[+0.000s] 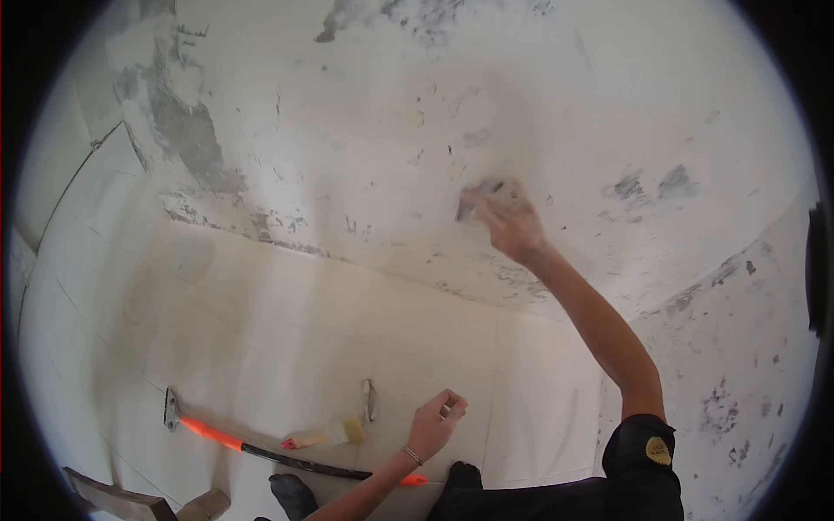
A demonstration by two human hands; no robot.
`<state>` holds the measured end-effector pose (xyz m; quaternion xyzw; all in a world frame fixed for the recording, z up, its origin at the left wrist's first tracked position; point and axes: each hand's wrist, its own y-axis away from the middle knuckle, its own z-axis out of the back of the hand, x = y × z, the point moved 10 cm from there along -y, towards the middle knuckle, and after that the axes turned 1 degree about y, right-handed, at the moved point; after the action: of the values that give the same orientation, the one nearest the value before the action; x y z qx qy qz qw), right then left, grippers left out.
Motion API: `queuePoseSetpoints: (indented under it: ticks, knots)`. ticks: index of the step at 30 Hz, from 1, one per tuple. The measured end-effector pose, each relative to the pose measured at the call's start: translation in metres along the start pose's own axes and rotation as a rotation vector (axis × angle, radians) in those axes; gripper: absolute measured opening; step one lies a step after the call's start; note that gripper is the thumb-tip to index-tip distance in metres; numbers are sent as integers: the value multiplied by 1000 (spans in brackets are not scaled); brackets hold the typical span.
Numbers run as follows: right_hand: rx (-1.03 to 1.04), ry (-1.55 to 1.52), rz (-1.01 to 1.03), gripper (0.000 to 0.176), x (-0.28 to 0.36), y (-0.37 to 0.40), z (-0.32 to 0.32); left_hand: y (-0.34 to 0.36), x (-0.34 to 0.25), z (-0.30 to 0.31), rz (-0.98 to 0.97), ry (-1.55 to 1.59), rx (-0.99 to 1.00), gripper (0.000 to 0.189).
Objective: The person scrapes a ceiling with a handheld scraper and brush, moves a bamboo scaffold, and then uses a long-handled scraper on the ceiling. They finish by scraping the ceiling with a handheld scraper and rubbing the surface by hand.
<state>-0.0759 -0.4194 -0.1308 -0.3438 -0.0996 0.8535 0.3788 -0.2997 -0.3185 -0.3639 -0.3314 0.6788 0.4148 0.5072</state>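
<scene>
My right hand [508,221] is pressed close to the patchy white wall [365,113], its fingers blurred by motion. They are closed on a small dark flat piece [463,208] that looks like sandpaper or a sanding pad. Lower down, over the floor, my left hand [437,425] has its fingers curled in. A ring-like glint shows at those fingers, and whether they hold anything is hidden. On the floor beside it lie a paintbrush [339,433], a small metal piece [370,399] and a long-handled scraper [213,433] in orange and black.
Pale floor [287,347] meets the wall along a worn, chipped edge. A second scuffed wall [721,391] stands at the right. My dark-covered feet [294,497] are by the scraper's handle. A wooden object [122,501] sits at the lower left.
</scene>
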Motion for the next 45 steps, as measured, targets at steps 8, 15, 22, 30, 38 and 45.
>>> queuePoseSetpoints:
  ticks: [8,15,22,30,38,45]
  knots:
    - [-339,-82,-169,28,-30,-7,57,-50,-157,54,-706,-589,-383,55]
    - [-385,91,-179,19,-52,-5,86,-154,-279,51,-982,-1045,-627,70]
    - [-447,76,-260,23,-55,6,87,-174,-247,51,-895,-1216,-669,71]
    - [-455,57,-226,22,-56,8,89,-174,-236,108,-765,-1118,-775,77]
    - [-496,44,-233,20,-57,9,90,-164,-262,84,-936,-915,-734,78]
    - [-444,27,-192,19,-59,7,92,-173,-234,-17,-991,-1199,-394,78]
